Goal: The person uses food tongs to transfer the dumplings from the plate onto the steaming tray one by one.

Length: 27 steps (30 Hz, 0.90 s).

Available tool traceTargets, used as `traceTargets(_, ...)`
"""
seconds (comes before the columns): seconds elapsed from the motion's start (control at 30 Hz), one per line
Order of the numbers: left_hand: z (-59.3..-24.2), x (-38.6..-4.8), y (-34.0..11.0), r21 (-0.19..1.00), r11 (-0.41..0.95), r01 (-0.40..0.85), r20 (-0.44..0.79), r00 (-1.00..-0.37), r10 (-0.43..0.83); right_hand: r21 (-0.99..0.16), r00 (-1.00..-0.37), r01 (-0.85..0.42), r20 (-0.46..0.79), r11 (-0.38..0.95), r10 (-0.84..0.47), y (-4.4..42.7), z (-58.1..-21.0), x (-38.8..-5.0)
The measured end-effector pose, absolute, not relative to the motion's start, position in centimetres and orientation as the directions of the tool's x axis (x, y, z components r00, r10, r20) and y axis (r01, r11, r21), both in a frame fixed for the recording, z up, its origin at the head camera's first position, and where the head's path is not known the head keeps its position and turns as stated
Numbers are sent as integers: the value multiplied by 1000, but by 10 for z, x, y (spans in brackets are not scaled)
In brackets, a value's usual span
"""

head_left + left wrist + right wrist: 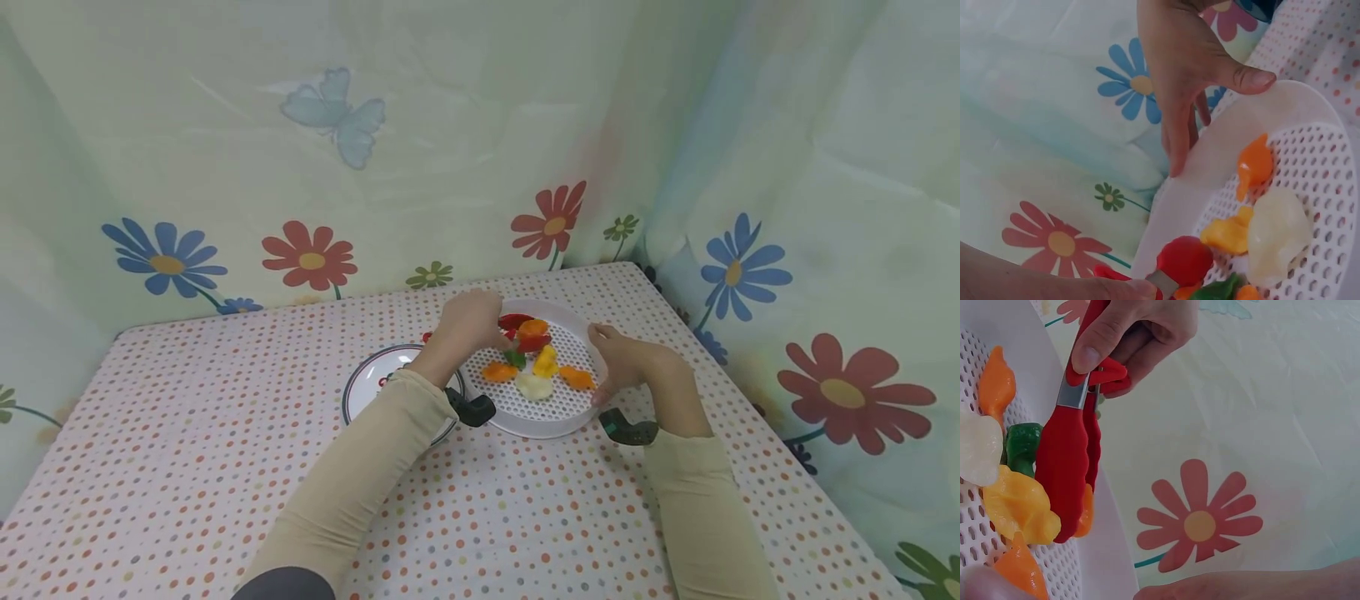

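My left hand (467,321) grips red tongs with silicone tips (1063,469) over the left side of a white round perforated sieve (525,427). An orange pepper (1087,512) shows between the tong tips, partly hidden by the near one. My right hand (626,362) holds the sieve's right rim, thumb on the edge and fingers along the outer wall. Inside lie a yellow pepper (546,362), a pale whitish one (533,386), a green one (515,358) and two more orange peppers, on the right (577,377) and left (498,372).
Left of the sieve stands a white plate (367,383) with a dark rim, partly covered by my left forearm. Small red bits show beside my wrist. A dotted cloth (225,433) covers the table; flowered curtains (450,167) hang behind and at the sides.
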<state>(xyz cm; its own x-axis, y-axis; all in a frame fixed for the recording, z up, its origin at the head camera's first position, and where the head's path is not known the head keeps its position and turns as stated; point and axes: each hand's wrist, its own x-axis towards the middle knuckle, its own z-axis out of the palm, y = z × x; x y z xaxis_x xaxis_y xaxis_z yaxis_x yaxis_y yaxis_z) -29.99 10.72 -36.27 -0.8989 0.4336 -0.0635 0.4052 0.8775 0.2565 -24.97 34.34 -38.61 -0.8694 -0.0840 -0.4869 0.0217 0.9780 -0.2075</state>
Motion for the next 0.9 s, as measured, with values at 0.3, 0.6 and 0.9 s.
traceTargets(0.3, -367, -290, 89, 210, 888, 409, 15, -910, 415, -183, -871, 16, -485, 983, -76, 343, -391, -253)
traceTargets(0.6, -371, -242, 3, 306, 905, 297, 220, -947, 236, -211, -874, -28, -470, 977, -126, 340, -389, -259)
traceTargets(0.9, -412, -219, -64, 354, 932, 79, 109, -993, 43, -237, -869, -55, -467, 970, -163, 348, -392, -260)
